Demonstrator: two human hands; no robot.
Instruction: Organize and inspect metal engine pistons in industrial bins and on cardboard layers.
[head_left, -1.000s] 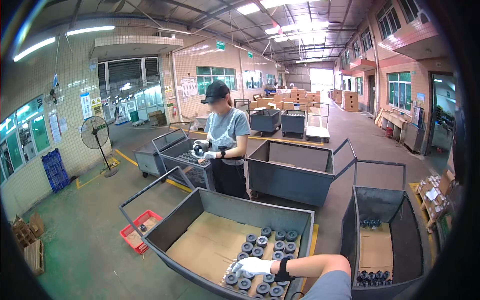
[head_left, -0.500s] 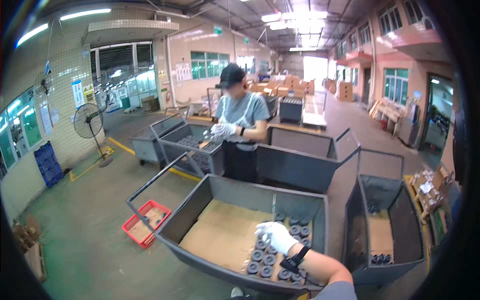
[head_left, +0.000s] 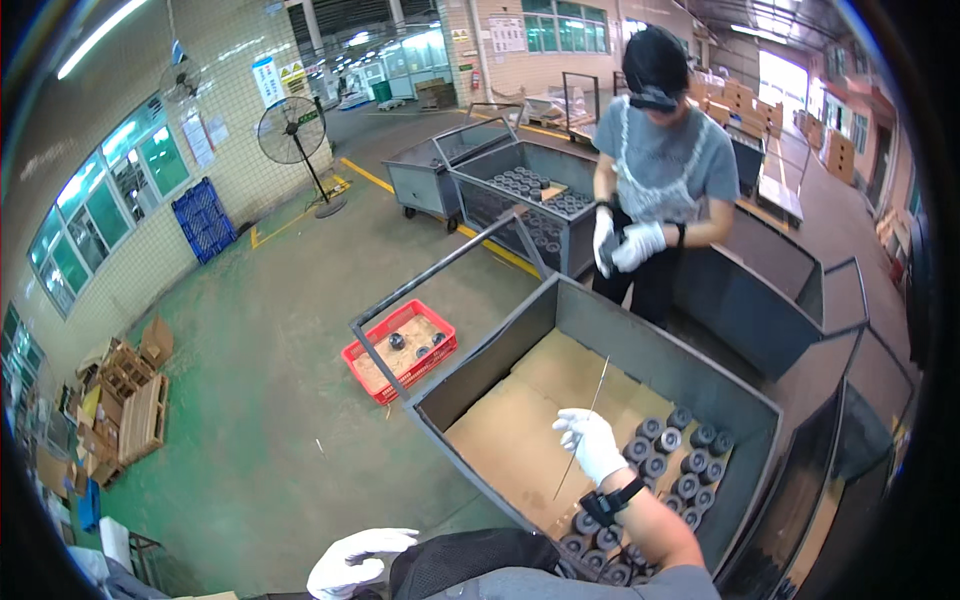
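Note:
My right hand (head_left: 592, 445), in a white glove with a black band at the wrist, is closed around a thin metal rod (head_left: 601, 383). It hovers over a grey metal cart (head_left: 660, 358) lined with brown cardboard (head_left: 520, 410). Dark grey round parts (head_left: 653, 466) with holes in their tops stand in rows on the right side of the cardboard, close to that hand. At the lower edge, my left hand (head_left: 355, 562), also white-gloved, has its fingers stretched out beside a black mesh fabric (head_left: 475, 560); nothing shows in it.
A red crate (head_left: 405, 345) with a few dark parts stands on the floor left of the cart. Across the cart a co-worker (head_left: 665, 150) handles a dark part. More carts (head_left: 540, 195) of parts stand behind; a fan (head_left: 293, 132) and wooden pallets (head_left: 143, 425) are at left.
The view has swung left and down, and my left hand has come into sight. My right hand, with the rod, is now over the barer cardboard. The co-worker's hands have lowered.

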